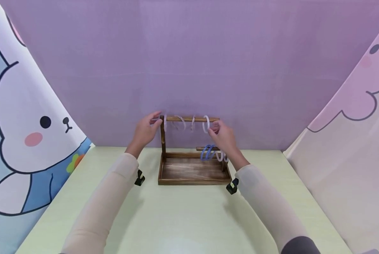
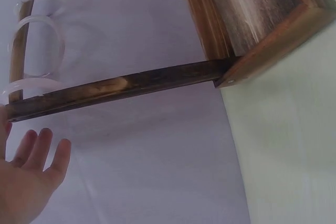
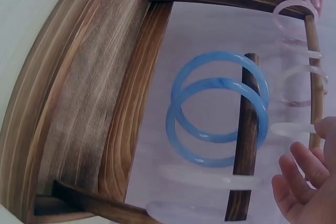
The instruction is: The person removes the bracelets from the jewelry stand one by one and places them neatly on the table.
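A dark brown wooden rack [image 1: 194, 182] stands on the table, with a tray base, an upper bar and a shorter lower bar. Several pale bangles hang along the upper bar, one white bangle [image 1: 207, 124] near its right end. Two blue bangles [image 3: 219, 83] and two whitish bangles [image 3: 207, 178] hang on the lower bar. My left hand [image 1: 146, 129] is at the top of the left post, touching it, fingers fairly straight. At the upper bar's right end, my right hand [image 1: 223, 138] has its thumb against the white bangle, its other fingers loosely bent and apart from the thumb.
A pale green table [image 1: 176, 218] carries the rack. Behind it rises a purple cloth backdrop [image 1: 189, 63]. Printed cartoon cloths hang at the left [image 1: 21, 134] and right [image 1: 351, 148]. Small black wrist cameras [image 1: 140, 178] sit under both forearms.
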`<state>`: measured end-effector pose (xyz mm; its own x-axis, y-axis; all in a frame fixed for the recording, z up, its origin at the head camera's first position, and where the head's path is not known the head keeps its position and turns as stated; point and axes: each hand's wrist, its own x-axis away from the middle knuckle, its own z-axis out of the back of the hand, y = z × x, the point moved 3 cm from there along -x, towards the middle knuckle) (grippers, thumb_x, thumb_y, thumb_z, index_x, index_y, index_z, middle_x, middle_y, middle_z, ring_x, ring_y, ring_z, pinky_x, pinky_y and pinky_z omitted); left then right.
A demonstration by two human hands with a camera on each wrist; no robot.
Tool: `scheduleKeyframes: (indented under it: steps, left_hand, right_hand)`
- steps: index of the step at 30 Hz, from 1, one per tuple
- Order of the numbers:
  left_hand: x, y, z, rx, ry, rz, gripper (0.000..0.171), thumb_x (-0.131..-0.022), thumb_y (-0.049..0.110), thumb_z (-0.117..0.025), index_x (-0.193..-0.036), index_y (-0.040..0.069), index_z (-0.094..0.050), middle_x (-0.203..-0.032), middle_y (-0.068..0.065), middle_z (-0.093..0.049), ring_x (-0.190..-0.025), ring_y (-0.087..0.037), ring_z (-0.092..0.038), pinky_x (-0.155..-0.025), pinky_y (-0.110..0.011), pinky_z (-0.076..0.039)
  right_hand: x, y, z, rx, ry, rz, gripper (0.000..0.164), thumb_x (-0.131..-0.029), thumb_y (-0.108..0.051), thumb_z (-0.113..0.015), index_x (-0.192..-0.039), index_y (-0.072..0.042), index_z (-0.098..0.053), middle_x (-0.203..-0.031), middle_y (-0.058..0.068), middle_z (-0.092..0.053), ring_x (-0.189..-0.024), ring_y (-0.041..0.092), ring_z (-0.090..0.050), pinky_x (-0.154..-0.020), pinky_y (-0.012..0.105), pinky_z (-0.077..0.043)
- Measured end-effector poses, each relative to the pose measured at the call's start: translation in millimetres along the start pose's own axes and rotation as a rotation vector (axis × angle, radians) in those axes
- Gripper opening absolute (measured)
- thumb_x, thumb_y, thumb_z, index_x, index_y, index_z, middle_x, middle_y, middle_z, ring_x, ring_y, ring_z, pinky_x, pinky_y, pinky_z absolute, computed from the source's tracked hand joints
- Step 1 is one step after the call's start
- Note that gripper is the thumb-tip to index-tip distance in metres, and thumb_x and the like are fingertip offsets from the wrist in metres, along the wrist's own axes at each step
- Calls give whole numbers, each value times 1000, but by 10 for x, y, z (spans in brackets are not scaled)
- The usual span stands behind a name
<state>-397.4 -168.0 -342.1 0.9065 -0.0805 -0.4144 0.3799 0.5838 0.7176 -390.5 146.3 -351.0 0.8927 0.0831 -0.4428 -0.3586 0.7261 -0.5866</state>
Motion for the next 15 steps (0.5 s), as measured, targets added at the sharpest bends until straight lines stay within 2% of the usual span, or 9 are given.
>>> scheduleKeyframes:
  steps: [6,15]
  left_hand:
    - [-7,16,-21,-3,23,-5,39,-106,25,-56,-142,11,-58,-137,-17,-65,-122,-37,-64,-103,-51,-52]
    - [-50,-5,2,30,14,39,33,-105,24,-58,-135,9,-63,-125,-18,-68,-116,-35,-65,-99,-50,-54]
  right_hand:
    - [-13,-67,-97,9,23,-19,29,-97,-27,-68,-118,-6,-66,-103,8,-79,-90,24,-75,-82,40,-59]
    - [-39,-150,-98,-20,55,-15,23,-97,-24,-67,-113,-7,-69,-98,8,-79,-83,25,-76,-73,39,-59]
